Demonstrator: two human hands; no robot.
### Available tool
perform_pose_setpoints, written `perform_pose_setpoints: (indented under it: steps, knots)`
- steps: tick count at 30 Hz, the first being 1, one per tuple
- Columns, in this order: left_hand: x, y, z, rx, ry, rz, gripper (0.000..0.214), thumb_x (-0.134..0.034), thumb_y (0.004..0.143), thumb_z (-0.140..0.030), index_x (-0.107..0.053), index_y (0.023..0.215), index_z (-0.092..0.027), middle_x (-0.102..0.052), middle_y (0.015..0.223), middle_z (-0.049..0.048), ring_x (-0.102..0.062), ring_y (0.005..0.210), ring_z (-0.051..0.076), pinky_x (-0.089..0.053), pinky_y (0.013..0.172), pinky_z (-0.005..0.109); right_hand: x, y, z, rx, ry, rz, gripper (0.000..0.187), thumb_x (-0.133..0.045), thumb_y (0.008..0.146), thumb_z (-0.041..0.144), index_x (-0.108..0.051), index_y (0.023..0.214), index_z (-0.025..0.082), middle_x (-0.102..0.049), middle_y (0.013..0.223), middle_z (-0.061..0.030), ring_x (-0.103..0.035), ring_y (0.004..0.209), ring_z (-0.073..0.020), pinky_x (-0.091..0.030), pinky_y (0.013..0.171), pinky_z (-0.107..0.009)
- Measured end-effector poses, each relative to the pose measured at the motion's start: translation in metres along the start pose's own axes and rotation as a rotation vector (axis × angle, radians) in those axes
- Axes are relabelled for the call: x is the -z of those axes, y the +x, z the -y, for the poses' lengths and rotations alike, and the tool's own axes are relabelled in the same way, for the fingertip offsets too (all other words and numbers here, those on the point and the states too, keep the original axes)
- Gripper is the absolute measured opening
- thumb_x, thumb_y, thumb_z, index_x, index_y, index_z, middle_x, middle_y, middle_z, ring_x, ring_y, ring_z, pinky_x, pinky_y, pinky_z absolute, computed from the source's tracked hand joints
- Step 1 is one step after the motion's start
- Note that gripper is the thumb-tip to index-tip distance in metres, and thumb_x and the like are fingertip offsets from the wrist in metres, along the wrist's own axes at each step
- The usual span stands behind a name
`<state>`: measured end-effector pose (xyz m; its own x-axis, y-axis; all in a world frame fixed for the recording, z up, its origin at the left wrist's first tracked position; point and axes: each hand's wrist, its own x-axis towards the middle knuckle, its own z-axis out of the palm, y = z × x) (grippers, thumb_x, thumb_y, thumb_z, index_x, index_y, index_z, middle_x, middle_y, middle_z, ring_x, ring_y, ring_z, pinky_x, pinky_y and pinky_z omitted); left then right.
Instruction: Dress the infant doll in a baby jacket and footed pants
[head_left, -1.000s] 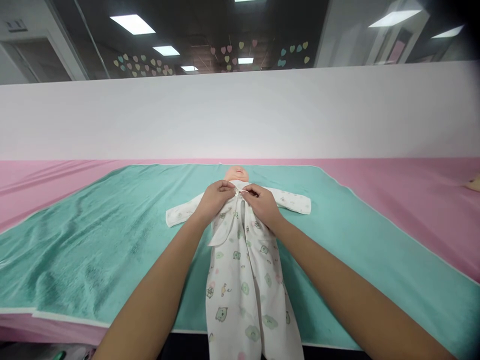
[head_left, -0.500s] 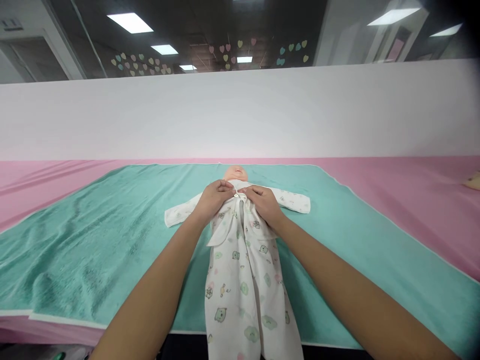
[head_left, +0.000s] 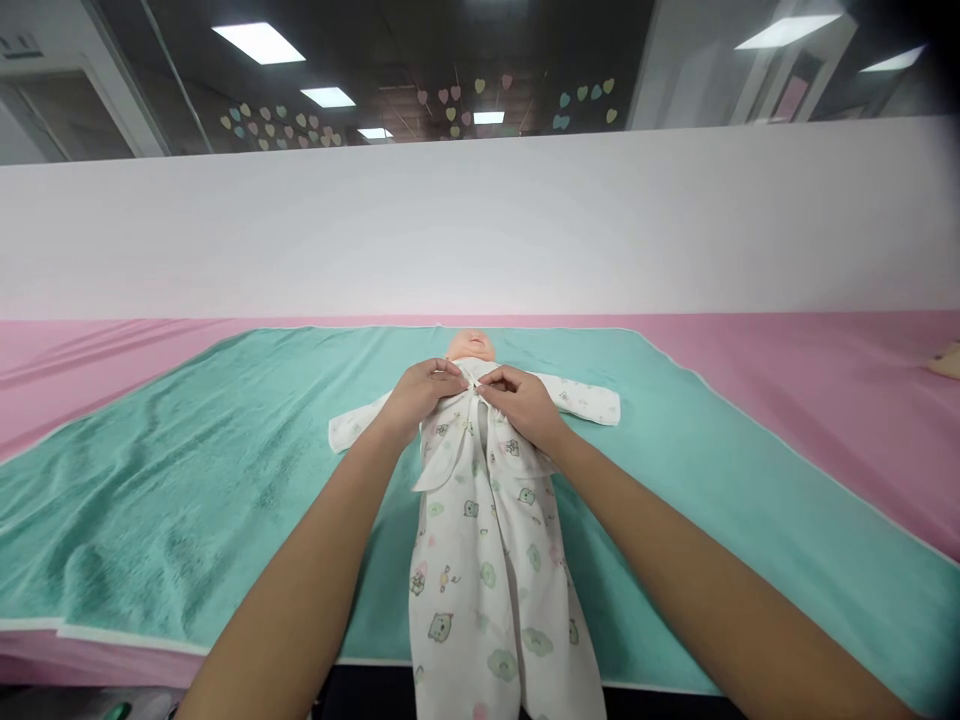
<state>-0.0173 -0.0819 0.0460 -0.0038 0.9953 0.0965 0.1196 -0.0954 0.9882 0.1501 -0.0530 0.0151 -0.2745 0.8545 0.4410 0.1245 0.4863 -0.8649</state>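
A baby doll [head_left: 471, 346] lies on its back, dressed in a white printed top with long sleeves spread to both sides. Patterned white pants or lower garment [head_left: 469, 560] run down from it toward me, over the near edge. At the doll's chest, my left hand [head_left: 426, 392] pinches the top's front edge. Opposite it, my right hand [head_left: 523, 402] pinches the other side of the baby top [head_left: 450, 455]. Thin white ties or a small fastening seem to lie between my fingertips; the exact detail is too small to tell. Below my hands the front parts slightly.
A teal towel [head_left: 247, 480] with a white border lies under the doll, over a pink sheet [head_left: 840, 400]. A white low wall [head_left: 480, 225] stands behind, with dark glass and heart stickers above. Something beige [head_left: 946, 360] shows at the far right edge.
My fingers have shifted slightly at the doll's chest, the right fingertips now bent closer together at the fastening. The doll and towel stay in place.
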Motion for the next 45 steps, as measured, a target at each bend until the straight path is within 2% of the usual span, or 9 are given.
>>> perform_pose_setpoints:
  steps: [9, 14, 21, 25, 29, 32, 38, 40, 45]
  knots:
    - [-0.003, 0.001, 0.002, -0.025, 0.009, -0.050, 0.024, -0.072, 0.060, -0.029, -0.058, 0.076, -0.017, -0.061, 0.066, -0.0014, -0.054, 0.059, 0.011, -0.038, 0.055, 0.022, -0.002, 0.003, -0.012, -0.084, 0.234, -0.017, 0.019, -0.065, 0.070, 0.036, -0.066, 0.078, 0.020, -0.068, 0.085, -0.0021, -0.061, 0.084, -0.0179, -0.045, 0.077, -0.030]
    - [-0.003, 0.001, 0.003, -0.017, 0.020, -0.058, 0.026, -0.073, 0.059, -0.031, -0.058, 0.075, -0.018, -0.061, 0.066, -0.0015, -0.054, 0.059, 0.012, -0.037, 0.055, 0.023, -0.001, 0.002, -0.011, -0.087, 0.232, 0.026, 0.020, -0.065, 0.071, 0.039, -0.067, 0.079, 0.021, -0.069, 0.093, -0.0024, -0.061, 0.091, -0.0191, -0.044, 0.084, -0.033]
    - [-0.005, -0.003, -0.001, 0.000, 0.083, -0.070, 0.029, -0.072, 0.059, -0.035, -0.058, 0.078, -0.018, -0.063, 0.065, -0.0014, -0.054, 0.055, 0.011, -0.035, 0.050, 0.022, 0.002, -0.005, 0.003, 0.009, 0.036, 0.098, 0.015, -0.060, 0.076, 0.035, -0.068, 0.074, 0.022, -0.067, 0.105, -0.0001, -0.059, 0.098, -0.0196, -0.041, 0.087, -0.033]
    - [-0.007, -0.004, -0.004, 0.024, 0.059, -0.056, 0.032, -0.071, 0.059, -0.033, -0.058, 0.085, -0.019, -0.068, 0.076, 0.0020, -0.060, 0.064, 0.014, -0.041, 0.054, 0.023, -0.004, -0.014, 0.010, 0.084, -0.213, 0.047, 0.016, -0.054, 0.080, 0.030, -0.069, 0.078, 0.025, -0.068, 0.094, 0.0018, -0.059, 0.086, -0.0177, -0.041, 0.079, -0.031]
    - [-0.008, -0.004, -0.003, 0.020, 0.105, -0.075, 0.031, -0.067, 0.061, -0.029, -0.057, 0.088, -0.019, -0.068, 0.078, 0.0020, -0.057, 0.057, 0.012, -0.039, 0.048, 0.021, -0.011, -0.021, 0.017, 0.174, -0.419, 0.021, 0.018, -0.050, 0.081, 0.025, -0.068, 0.078, 0.025, -0.067, 0.079, 0.0009, -0.056, 0.084, -0.0185, -0.038, 0.077, -0.030]
    - [-0.007, -0.002, -0.002, 0.027, 0.150, -0.094, 0.028, -0.064, 0.060, -0.025, -0.057, 0.087, -0.019, -0.066, 0.073, 0.0002, -0.052, 0.051, 0.010, -0.035, 0.044, 0.021, -0.010, -0.021, 0.017, 0.147, -0.316, 0.031, 0.018, -0.050, 0.082, 0.027, -0.067, 0.079, 0.024, -0.066, 0.079, 0.0005, -0.057, 0.086, -0.0191, -0.039, 0.078, -0.030]
    - [-0.011, -0.003, 0.001, 0.020, 0.141, -0.134, 0.025, -0.061, 0.059, -0.024, -0.057, 0.084, -0.021, -0.056, 0.062, -0.0047, -0.040, 0.042, 0.007, -0.027, 0.039, 0.020, 0.000, -0.009, 0.001, -0.035, 0.232, 0.059, 0.019, -0.053, 0.080, 0.035, -0.063, 0.088, 0.021, -0.067, 0.095, -0.0029, -0.059, 0.094, -0.0182, -0.043, 0.083, -0.031]
    - [-0.014, -0.003, 0.001, 0.011, 0.119, -0.140, 0.023, -0.061, 0.058, -0.024, -0.056, 0.081, -0.021, -0.054, 0.061, -0.0052, -0.038, 0.041, 0.006, -0.025, 0.038, 0.020, 0.001, -0.006, -0.002, -0.055, 0.216, 0.046, 0.020, -0.058, 0.076, 0.035, -0.062, 0.089, 0.021, -0.067, 0.092, -0.0028, -0.060, 0.088, -0.0170, -0.044, 0.080, -0.030]
    - [-0.016, -0.004, 0.001, 0.002, 0.058, -0.130, 0.024, -0.062, 0.057, -0.023, -0.054, 0.079, -0.021, -0.052, 0.061, -0.0059, -0.036, 0.040, 0.006, -0.021, 0.037, 0.020, -0.001, -0.004, 0.001, -0.018, -0.067, 0.028, 0.023, -0.060, 0.070, 0.032, -0.061, 0.091, 0.022, -0.062, 0.088, 0.0004, -0.054, 0.073, -0.0133, -0.042, 0.071, -0.028]
